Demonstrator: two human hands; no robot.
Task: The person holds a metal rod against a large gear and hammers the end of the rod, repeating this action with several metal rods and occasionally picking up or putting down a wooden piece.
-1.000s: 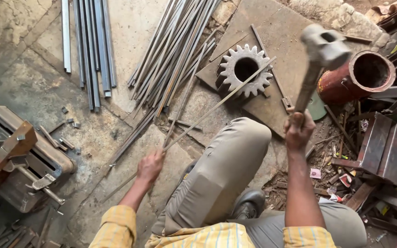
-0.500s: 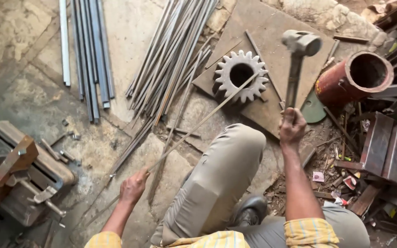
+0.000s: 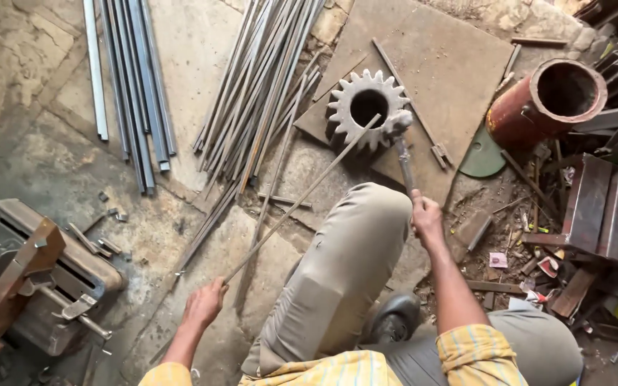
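Rod: thin steel rod (image 3: 302, 196) slants from the floor up across the gear's rim, propped there so the tip sits on hard metal.
Left hand (image 3: 204, 304): closed round the rod's near end, steadying it.
Right hand (image 3: 425, 218): gripping the hammer (image 3: 400, 136), head down on the rod tip.
Gear (image 3: 366, 107): lies flat on a steel plate (image 3: 452, 64), serving as anvil.
Red pipe (image 3: 548, 100): open-mouthed; inside dark, contents not visible.

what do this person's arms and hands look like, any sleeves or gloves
Both hands are bare: no gloves, rings or watch visible on the left hand or right hand. The forearms are uncovered. The sleeves are yellow checked fabric with thin pale lines, pushed up near the elbows.
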